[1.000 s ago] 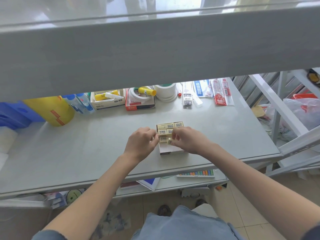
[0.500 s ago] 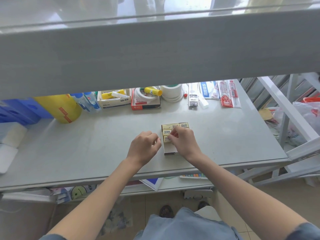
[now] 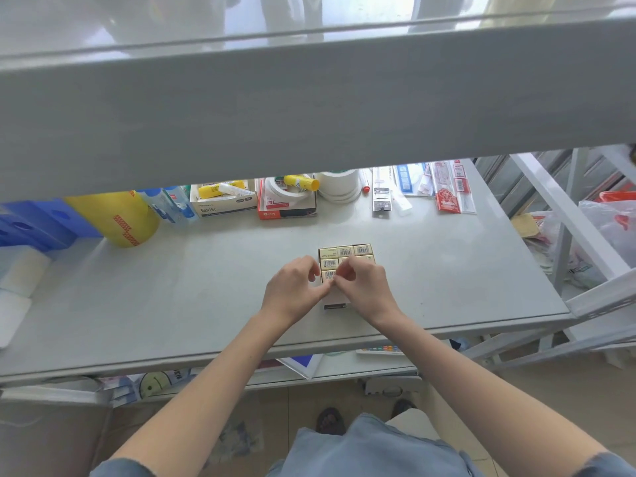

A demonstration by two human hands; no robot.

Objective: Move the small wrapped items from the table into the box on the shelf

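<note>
A small open white box (image 3: pixel 334 298) sits on the grey shelf (image 3: pixel 192 290), near its front edge. Rows of small yellowish wrapped items (image 3: pixel 345 251) with barcode labels fill its far end. My right hand (image 3: pixel 366 285) hovers over the box, its thumb and forefinger pinched on one wrapped item in the nearer row. My left hand (image 3: pixel 292 292) is curled just left of the box, with its thumb tip against the box's left side beside my right fingers. I see nothing inside it. The hands hide the middle of the box.
Along the back of the shelf stand a yellow tape roll (image 3: pixel 118 218), blue bottles (image 3: pixel 170 204), a white carton with glue sticks (image 3: pixel 223 201), a red-edged box with tape (image 3: pixel 287 201), white tape rolls (image 3: pixel 339 185) and packaged stationery (image 3: pixel 447 187). An upper shelf board (image 3: pixel 309 98) overhangs. A metal rack (image 3: pixel 585 242) stands right.
My left hand has come back right to the box's side after drifting off it. My right hand has shifted slightly within the box. The camera has tilted a little.
</note>
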